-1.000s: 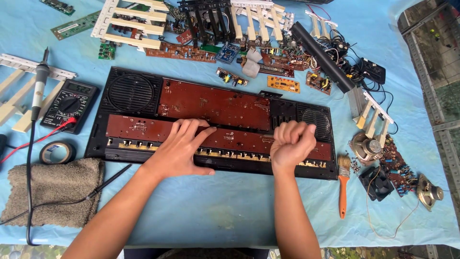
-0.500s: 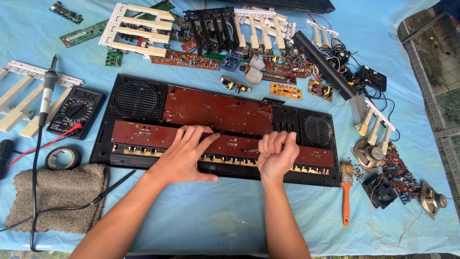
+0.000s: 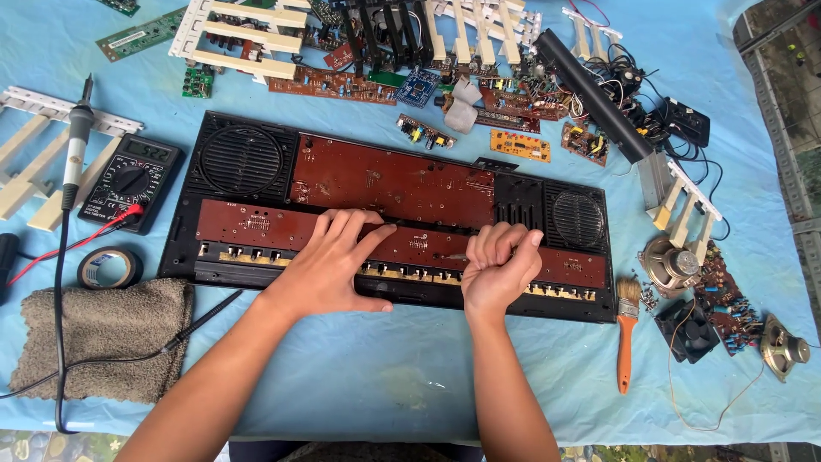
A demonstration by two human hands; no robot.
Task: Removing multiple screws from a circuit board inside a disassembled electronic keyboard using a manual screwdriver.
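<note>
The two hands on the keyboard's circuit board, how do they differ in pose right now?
The left hand lies flat and open, fingers spread across the lower brown circuit board; the right hand is curled into a loose fist with knuckles up. The left hand's fingers point up and right, while the right hand's fingers are tucked under. Whether the right hand pinches something is hidden. Both rest on the same board inside the black keyboard case.

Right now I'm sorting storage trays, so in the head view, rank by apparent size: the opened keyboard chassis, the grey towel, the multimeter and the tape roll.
1. Opened keyboard chassis, both hands resting on it.
2. Grey towel.
3. Multimeter.
4. Tape roll.
All lie flat on the blue table cover, so distance barely skews this.
</note>
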